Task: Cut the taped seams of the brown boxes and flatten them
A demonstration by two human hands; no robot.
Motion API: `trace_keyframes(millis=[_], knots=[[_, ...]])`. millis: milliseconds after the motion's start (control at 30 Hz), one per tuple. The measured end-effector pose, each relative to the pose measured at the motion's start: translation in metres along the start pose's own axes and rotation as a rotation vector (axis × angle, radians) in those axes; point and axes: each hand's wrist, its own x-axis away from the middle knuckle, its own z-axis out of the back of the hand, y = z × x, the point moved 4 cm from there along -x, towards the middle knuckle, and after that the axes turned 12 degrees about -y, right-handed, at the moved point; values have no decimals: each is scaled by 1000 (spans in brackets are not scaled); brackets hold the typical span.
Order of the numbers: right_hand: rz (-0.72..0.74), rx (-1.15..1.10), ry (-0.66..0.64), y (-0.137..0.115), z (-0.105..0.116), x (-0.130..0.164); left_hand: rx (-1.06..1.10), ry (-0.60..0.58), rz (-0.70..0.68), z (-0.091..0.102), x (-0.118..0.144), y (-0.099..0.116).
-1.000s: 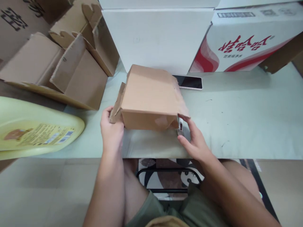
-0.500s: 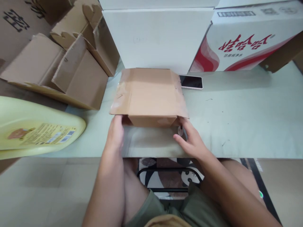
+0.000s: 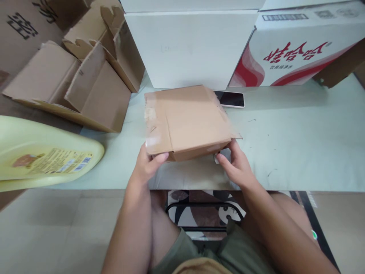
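Observation:
A small brown cardboard box point(image 3: 194, 118) with side flaps sits tilted over the table in front of me. My left hand point(image 3: 146, 163) grips its near left corner, the thumb along the front edge and the other fingers hidden beneath the flap. At the near right corner, my right hand point(image 3: 236, 161) holds the box with its fingers under the right flap, thumb pointing in below. A small white item point(image 3: 216, 158) shows by my right thumb; I cannot make out what it is. Behind the box lies a phone point(image 3: 232, 99), partly covered by it.
Open cardboard boxes point(image 3: 102, 95) stand at the back left. A pale yellow jug point(image 3: 51, 152) is at the left edge. Along the back stand a white box point(image 3: 191, 45) and a white carton with red lettering point(image 3: 299, 53). The table point(image 3: 299, 152) has a pale green cover.
The box has turned and tilted, its left near corner coming toward me and its right side shifting right. My left thumb now lies on the front edge; my right hand has moved slightly right.

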Motion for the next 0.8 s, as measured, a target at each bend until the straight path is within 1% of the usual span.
trace_keyframes(millis=[67,133,200,267,333,400,467,500,567,633,667,700,800], knots=[[-24,-34,17,1,0,0,-53,-61,-2,-3,-1,8],[-60,-53,27,3,-1,0,-94,-95,12,-6,-3,15],[-100,-62,44,3,0,0,-95,-76,32,-5,-5,19],[-134,-69,91,3,4,0,-60,-24,57,-3,-5,19],[-147,-80,170,0,10,-1,3,20,95,0,-3,17],[-148,-87,270,-4,18,-2,89,49,134,0,0,14],[-149,-87,324,-8,24,-2,201,86,158,1,1,13],[-146,-100,318,-9,26,-2,258,116,164,2,2,12],[-136,-168,260,-9,26,-2,324,216,146,6,2,13],[-141,-271,203,-4,23,-1,325,303,137,11,1,15],[-153,-314,193,-1,22,0,317,320,143,13,1,16],[-172,-345,195,2,20,1,314,310,165,13,1,16],[-216,-398,247,9,18,3,325,169,296,11,3,16]])
